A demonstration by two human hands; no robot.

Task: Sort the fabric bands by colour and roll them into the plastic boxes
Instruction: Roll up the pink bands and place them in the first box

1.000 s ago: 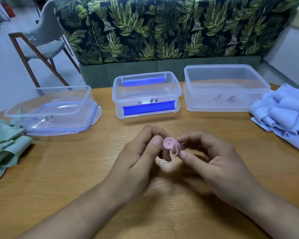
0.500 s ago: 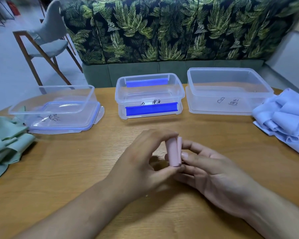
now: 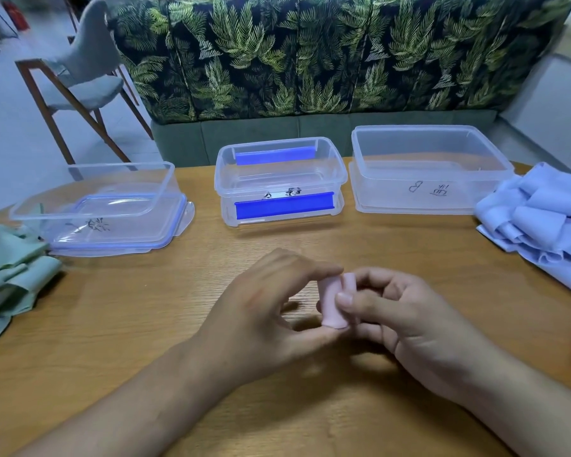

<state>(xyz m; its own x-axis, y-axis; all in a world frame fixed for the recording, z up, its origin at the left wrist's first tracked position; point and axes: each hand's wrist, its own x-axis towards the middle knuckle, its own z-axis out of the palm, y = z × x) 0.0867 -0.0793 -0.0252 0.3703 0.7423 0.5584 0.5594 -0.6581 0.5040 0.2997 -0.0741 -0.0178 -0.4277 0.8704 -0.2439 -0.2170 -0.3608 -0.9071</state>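
The left hand (image 3: 267, 311) and right hand (image 3: 406, 321) together clamped a small pink band roll (image 3: 333, 303) upright over the middle of the wooden table (image 3: 139, 328). The left forefinger and thumb capped its ends and the right thumb pressed its side, probably to stop the coil springing loose. Three open plastic boxes (image 3: 277, 189) stood along the far edge, between green bands (image 3: 10, 268) at the left edge and blue bands (image 3: 541, 219) at the right.

Palm-print sofa (image 3: 327, 54) behind wooden table (image 3: 112, 324), grey chair (image 3: 83, 70) on pale floor (image 3: 10, 133)
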